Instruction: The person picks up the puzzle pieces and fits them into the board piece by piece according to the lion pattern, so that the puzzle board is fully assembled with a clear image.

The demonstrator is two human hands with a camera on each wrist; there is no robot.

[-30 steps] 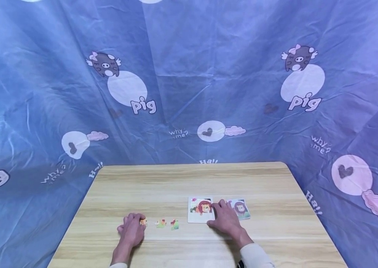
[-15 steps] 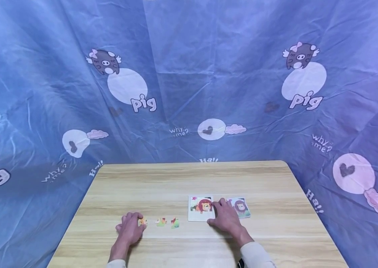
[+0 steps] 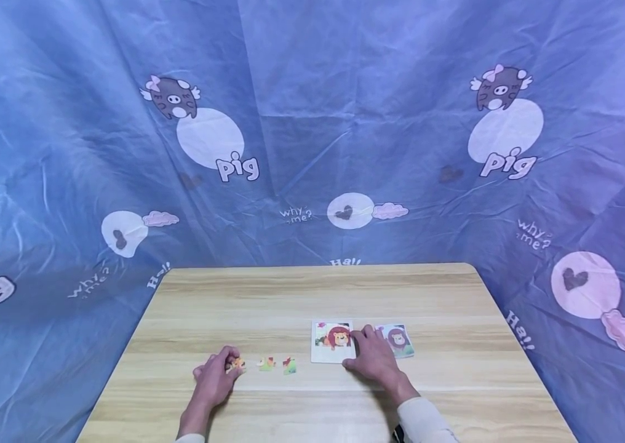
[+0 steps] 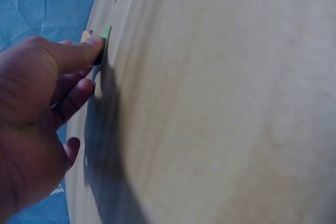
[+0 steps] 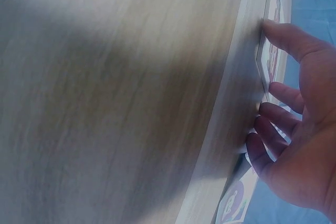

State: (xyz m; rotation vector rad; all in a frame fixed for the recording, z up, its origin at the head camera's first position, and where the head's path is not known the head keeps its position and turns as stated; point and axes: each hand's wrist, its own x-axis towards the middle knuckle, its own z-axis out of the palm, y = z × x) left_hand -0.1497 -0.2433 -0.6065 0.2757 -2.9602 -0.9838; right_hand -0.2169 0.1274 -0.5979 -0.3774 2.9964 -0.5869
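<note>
Low at the left of the head view, my left hand (image 3: 214,379) pinches a small puzzle piece (image 3: 238,363) with orange and yellow print. In the left wrist view the thumb presses this piece (image 4: 106,32), which stands tilted off the table, while the other fingers curl loosely. My right hand (image 3: 377,358) rests at the right side of a white puzzle board (image 3: 325,355) in the head view, thumb at its near right corner and index finger on its right edge. A lion picture (image 3: 339,336) fills the board's upper part; its lower part shows white.
Two loose puzzle pieces lie between the hands, one yellow-green (image 3: 266,363) and one red-green (image 3: 289,366). A lion picture card (image 3: 399,341) lies beyond the right hand, partly covered by it. The wooden table (image 3: 268,301) meets a blue printed cloth (image 3: 301,154) behind.
My left hand has shifted slightly, and more of the piece at its fingertips shows. The right hand stays on the board. The head view has tilted a little.
</note>
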